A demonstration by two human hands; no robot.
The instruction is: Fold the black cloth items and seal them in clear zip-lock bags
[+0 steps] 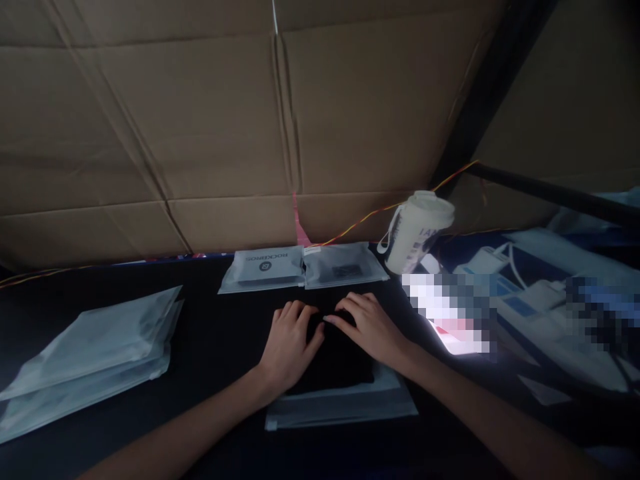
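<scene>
A folded black item that looks like cloth (pixel 340 367) lies in front of me on top of a frosted zip bag (pixel 345 408), whose slider edge faces me. My left hand (pixel 290 345) rests on the left side of the black item, fingers bent but apart. On its far right part lies my right hand (pixel 369 328), palm down with the fingers spread. Both thumbs point inward and nearly meet over the cloth. Neither hand visibly grips anything; the fingertips partly blend into the dark surface.
Beyond my hands lie a frosted bag marked ROCKBROS (pixel 265 267) and another frosted bag (pixel 345 263). Stacked frosted bags (pixel 100 343) are at left. A white cup (pixel 420 230), a bright blurred screen (pixel 457 337) and power strips (pixel 530 300) stand right. Cardboard (pixel 225 120) walls the back.
</scene>
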